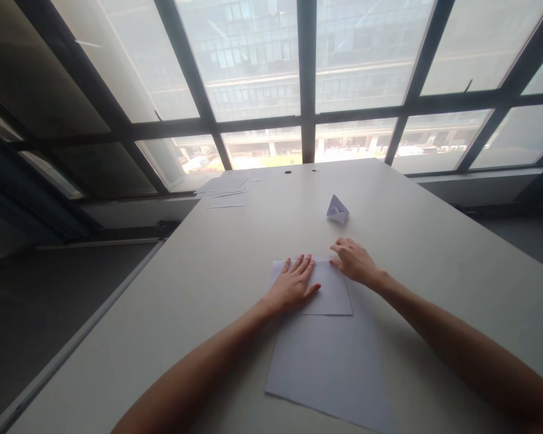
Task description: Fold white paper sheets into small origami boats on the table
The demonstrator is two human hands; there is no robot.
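One folded paper sheet (332, 299) lies beneath the spread left hand (295, 284); right hand (353, 260), thumb and fingers apart, could skew its far edge by dragging.

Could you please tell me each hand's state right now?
Left hand: open, palm down on the white paper.
Right hand: partly curled near its far edge; grip unclear.

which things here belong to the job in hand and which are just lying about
In the job, seemingly:
smaller sheet, under the left hand
larger paper beneath it

Lying about, seemingly:
folded paper shape
loose sheets, far left
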